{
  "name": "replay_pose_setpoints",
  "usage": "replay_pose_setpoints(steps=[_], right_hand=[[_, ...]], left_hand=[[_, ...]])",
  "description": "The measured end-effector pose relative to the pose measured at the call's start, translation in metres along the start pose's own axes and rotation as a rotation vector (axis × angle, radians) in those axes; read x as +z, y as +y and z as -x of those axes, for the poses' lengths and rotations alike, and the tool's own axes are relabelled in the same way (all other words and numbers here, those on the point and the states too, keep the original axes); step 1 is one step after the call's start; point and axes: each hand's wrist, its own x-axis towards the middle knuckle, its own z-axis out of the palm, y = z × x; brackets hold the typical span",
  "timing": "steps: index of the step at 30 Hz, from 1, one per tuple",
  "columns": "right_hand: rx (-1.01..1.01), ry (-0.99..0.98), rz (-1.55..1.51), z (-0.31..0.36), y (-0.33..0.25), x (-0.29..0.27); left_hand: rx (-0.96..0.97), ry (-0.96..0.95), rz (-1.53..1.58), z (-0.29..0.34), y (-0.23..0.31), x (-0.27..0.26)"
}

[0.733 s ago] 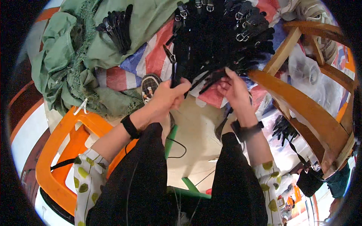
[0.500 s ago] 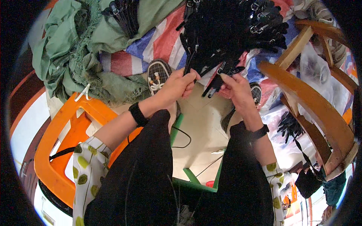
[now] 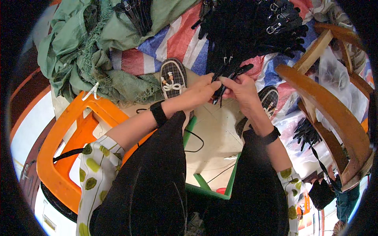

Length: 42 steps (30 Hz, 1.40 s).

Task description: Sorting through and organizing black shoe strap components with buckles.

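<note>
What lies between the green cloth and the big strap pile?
In the head view, a striped sheet lies between the green cloth and the big strap pile.

A single wide fisheye view, worn on the head, looks steeply down over the black-clad legs (image 3: 145, 177) toward the hands (image 3: 243, 92), fairly close, and the striped sheet (image 3: 182, 37) beyond.

The person's left hand (image 3: 204, 88) and right hand (image 3: 241, 89) meet above the floor (image 3: 212, 126), pinching dark straps (image 3: 238, 71) between them. Just beyond, a large pile of black buckled straps (image 3: 250, 37) lies on a red, white and blue striped sheet (image 3: 179, 37). Green cloth (image 3: 118, 43) bunches to the left, near an orange plastic seat (image 3: 59, 133); a wooden frame (image 3: 323, 103) stands right.
</note>
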Motion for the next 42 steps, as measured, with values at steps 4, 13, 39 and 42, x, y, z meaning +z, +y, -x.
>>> replay_pose_setpoints(steps=[4,13,39,42], right_hand=[[-0.009,-0.066,-0.240,-0.001,0.008,-0.008],[-0.027,-0.044,-0.452,0.005,0.006,-0.023],[-0.157,-0.067,-0.071,-0.007,-0.015,0.011],[-0.148,-0.188,-0.141,-0.006,-0.024,0.010]], left_hand=[[-0.038,-0.028,0.162,0.000,0.007,0.005],[-0.146,-0.093,0.298,0.007,0.014,-0.003],[0.263,0.118,-0.159,0.014,0.015,-0.012],[0.222,0.158,-0.165,0.019,0.029,-0.020]])
